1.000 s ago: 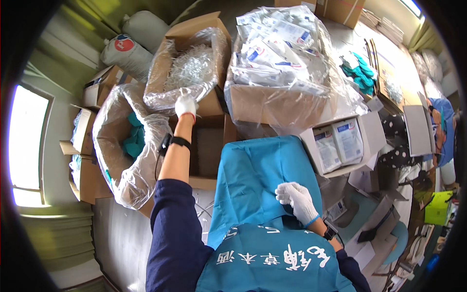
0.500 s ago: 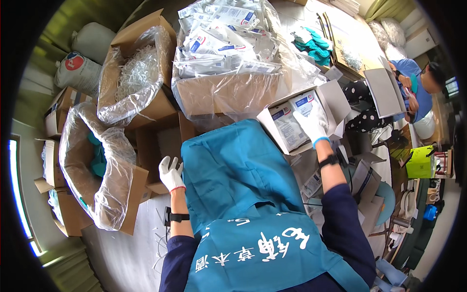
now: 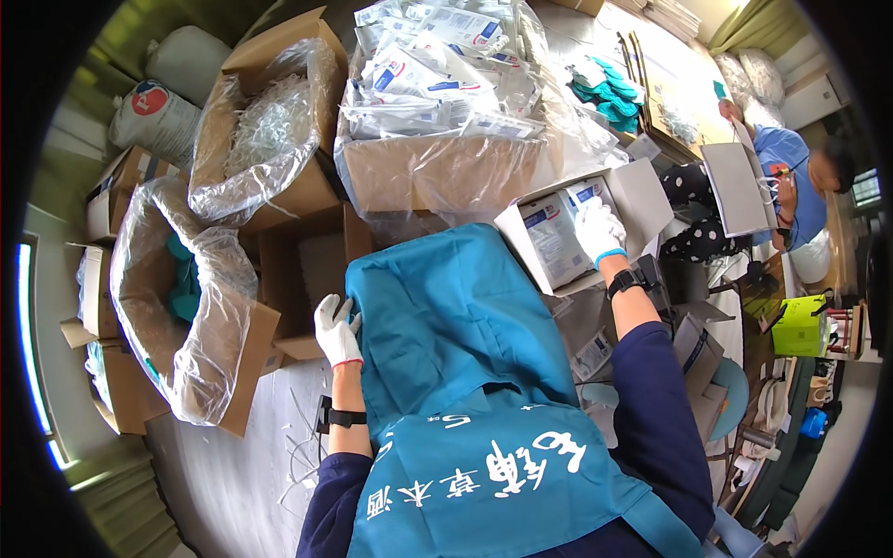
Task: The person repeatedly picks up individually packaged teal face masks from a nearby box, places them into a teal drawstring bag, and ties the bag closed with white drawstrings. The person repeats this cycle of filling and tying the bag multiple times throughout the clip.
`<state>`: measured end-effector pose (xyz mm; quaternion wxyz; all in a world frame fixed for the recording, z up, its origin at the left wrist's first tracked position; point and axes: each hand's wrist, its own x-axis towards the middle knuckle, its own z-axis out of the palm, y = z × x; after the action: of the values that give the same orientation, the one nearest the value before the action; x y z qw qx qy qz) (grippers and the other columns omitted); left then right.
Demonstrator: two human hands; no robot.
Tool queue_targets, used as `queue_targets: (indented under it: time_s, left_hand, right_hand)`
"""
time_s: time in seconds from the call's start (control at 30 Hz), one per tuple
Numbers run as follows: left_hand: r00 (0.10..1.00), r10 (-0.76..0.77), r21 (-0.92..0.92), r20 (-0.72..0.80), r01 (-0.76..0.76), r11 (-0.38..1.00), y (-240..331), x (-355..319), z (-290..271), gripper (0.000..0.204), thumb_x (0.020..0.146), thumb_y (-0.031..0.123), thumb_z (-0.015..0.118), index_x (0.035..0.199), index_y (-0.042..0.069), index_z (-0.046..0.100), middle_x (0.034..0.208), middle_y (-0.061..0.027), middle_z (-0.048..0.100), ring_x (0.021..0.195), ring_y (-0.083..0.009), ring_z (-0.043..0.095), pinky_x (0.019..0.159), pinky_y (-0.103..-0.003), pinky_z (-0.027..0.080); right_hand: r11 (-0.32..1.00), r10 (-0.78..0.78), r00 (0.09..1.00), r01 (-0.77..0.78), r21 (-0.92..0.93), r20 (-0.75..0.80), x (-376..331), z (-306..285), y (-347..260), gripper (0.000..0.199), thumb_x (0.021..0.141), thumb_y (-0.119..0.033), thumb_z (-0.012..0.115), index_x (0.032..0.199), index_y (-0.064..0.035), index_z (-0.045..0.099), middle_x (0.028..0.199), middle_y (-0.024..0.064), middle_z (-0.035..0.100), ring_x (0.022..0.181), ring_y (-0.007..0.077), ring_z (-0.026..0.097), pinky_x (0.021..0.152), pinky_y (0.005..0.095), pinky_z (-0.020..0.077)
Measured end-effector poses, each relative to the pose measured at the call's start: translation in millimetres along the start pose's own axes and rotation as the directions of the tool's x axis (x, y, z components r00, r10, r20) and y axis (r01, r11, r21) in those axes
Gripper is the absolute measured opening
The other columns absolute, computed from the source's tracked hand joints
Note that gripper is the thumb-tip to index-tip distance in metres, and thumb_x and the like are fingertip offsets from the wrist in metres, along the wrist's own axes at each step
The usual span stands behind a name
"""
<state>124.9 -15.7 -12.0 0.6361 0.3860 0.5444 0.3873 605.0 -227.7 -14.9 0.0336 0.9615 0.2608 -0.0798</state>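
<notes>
My right hand point(image 3: 598, 231), in a white glove with a blue cuff, rests over the flat white-and-blue packets point(image 3: 551, 244) standing in a small white carton point(image 3: 523, 232). Its fingers lie bent on the packets' upper right part, without a clear grip on any of them. In a white glove with a red cuff, my left hand point(image 3: 337, 330) is beside the left edge of the teal apron point(image 3: 446, 325), fingers loosely bent and apart, holding nothing. Above the apron stands a large cardboard box point(image 3: 437, 177), lined with clear plastic and heaped with similar packets.
Left of the big box is a plastic-lined box point(image 3: 302, 181) of clear tangled pieces. Another lined box point(image 3: 209, 372) holds teal items. Teal gloves point(image 3: 614, 102) lie at the upper right. Beyond the carton's flaps, a person in blue point(image 3: 791, 172) sits at work.
My right hand has drawn its fingers in over the packets. My left hand has shifted slightly right toward the apron. The person in blue has moved their arms.
</notes>
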Motion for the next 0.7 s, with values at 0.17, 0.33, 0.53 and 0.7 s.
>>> queue_targets:
  time_s: [0.17,0.33,0.53,0.7]
  left_hand:
    - [1.000,-0.004,-0.029,-0.002,0.004,1.000,-9,2,-6,0.060,0.083,-0.012,0.034,0.140,0.001,0.046,0.147,-0.0185,0.047,0.132,-0.0347,0.053,0.096,-0.041,0.053]
    - [1.000,-0.001,-0.046,-0.006,0.000,0.999,-14,5,-10,0.058,0.084,-0.011,0.035,0.139,0.001,0.047,0.146,-0.0191,0.049,0.131,-0.0334,0.055,0.095,-0.040,0.053]
    - [1.000,-0.009,-0.045,0.001,0.009,0.999,-9,1,-6,0.060,0.082,-0.013,0.034,0.140,-0.002,0.046,0.146,-0.0219,0.048,0.131,-0.0341,0.054,0.099,-0.040,0.052]
    - [1.000,0.032,0.020,-0.002,-0.031,0.999,-10,0,-9,0.053,0.087,-0.010,0.041,0.138,-0.001,0.050,0.139,-0.0201,0.056,0.123,-0.0296,0.060,0.097,-0.036,0.052]
  right_hand:
    - [0.996,0.077,0.996,-0.078,-0.034,-0.034,-4,-11,-26,0.084,0.085,-0.057,0.067,0.137,0.0036,0.041,0.117,0.0271,0.062,0.104,0.0396,0.068,0.084,0.0498,0.0567]
    - [0.993,0.083,0.997,-0.083,-0.087,-0.004,17,-6,-44,0.085,0.087,-0.050,0.066,0.137,0.0138,0.041,0.113,0.0262,0.066,0.099,0.0386,0.071,0.080,0.0500,0.0582]
    - [0.981,-0.042,0.996,0.026,-0.191,-0.080,17,9,-29,0.047,0.092,-0.027,0.054,0.120,0.0109,0.056,0.097,0.0248,0.071,0.085,0.0389,0.074,0.072,0.0522,0.0579]
    - [0.989,-0.131,0.949,0.104,-0.107,-0.287,-20,-61,-3,0.021,0.096,-0.024,0.049,0.096,-0.0040,0.057,0.072,0.0190,0.068,0.070,0.0392,0.071,0.063,0.0516,0.0573]
